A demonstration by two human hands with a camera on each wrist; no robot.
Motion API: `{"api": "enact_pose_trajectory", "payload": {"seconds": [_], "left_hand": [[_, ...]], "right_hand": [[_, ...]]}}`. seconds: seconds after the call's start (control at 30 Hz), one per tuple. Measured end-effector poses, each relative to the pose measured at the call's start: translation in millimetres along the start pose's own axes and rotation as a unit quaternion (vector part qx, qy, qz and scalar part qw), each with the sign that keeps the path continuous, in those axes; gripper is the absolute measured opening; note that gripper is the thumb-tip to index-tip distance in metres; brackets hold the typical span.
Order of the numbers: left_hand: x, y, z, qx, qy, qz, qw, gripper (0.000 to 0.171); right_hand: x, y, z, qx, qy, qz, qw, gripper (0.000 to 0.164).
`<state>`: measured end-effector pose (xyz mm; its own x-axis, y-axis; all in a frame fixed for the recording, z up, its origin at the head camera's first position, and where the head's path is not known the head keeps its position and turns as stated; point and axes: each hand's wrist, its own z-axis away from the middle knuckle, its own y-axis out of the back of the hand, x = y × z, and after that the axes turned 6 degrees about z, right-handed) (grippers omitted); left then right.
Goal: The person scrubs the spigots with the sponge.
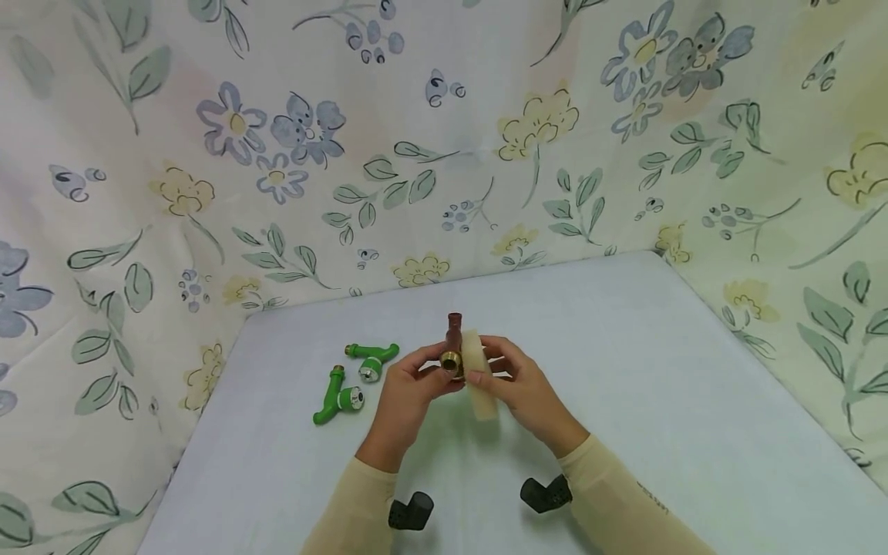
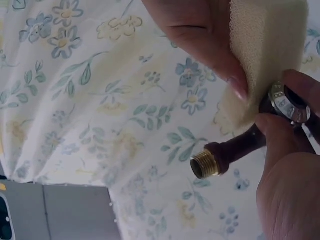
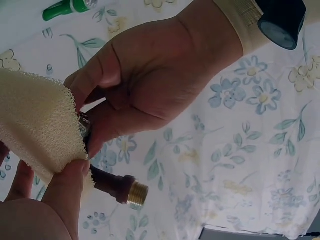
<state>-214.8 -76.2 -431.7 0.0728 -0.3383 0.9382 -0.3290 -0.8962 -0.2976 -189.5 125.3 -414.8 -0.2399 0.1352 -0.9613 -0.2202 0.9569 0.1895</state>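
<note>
A dark red tap (image 1: 454, 333) with a brass threaded end (image 2: 205, 164) is held above the white table by my left hand (image 1: 411, 388). My left thumb (image 2: 280, 142) and fingers grip it around its silvery round part (image 2: 290, 106). Beside it, my right hand (image 1: 530, 388) pinches a thick cream sponge (image 1: 479, 378) between thumb and fingers. The sponge stands against the tap's side, and it hides part of the tap in the right wrist view. Two green taps, an upper one (image 1: 376, 356) and a lower one (image 1: 338, 398), lie left of my hands.
The white table (image 1: 624, 339) reaches out to both sides and behind my hands. A flowered cloth (image 1: 430, 177) hangs along its back and sides. Black wrist cameras (image 1: 411, 511) sit on both sleeved forearms.
</note>
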Motion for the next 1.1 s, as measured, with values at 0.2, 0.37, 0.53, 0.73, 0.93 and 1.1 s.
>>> {"api": "enact_pose_trajectory", "payload": {"seconds": [0.2,0.37,0.53,0.73,0.93,1.1], "left_hand": [[-2.4,4.3,-3.9,0.068,0.009,0.006,0.9976,0.037],[-1.5,4.8,-3.5,0.057,0.003,0.006,0.9984,0.044],[0.2,1.9,-4.3,0.044,-0.019,-0.024,0.9986,0.041],[0.0,3.8,-4.0,0.07,-0.025,-0.031,0.9968,0.039],[3.6,1.8,-1.3,0.046,-0.027,-0.019,0.9984,0.038],[7.2,0.2,-0.9,0.008,-0.025,-0.044,0.9987,0.037]], "right_hand": [[-7,-5,2,-0.01,0.025,0.016,1.0,0.053],[-14,-8,4,-0.025,0.053,0.021,0.998,0.055],[-19,-14,6,-0.023,0.074,0.027,0.997,0.054],[-20,-18,5,-0.001,0.072,0.043,0.996,0.054],[-16,-18,4,0.035,0.031,0.046,0.998,0.051],[-7,-12,0,0.026,0.024,0.037,0.999,0.048]]}}
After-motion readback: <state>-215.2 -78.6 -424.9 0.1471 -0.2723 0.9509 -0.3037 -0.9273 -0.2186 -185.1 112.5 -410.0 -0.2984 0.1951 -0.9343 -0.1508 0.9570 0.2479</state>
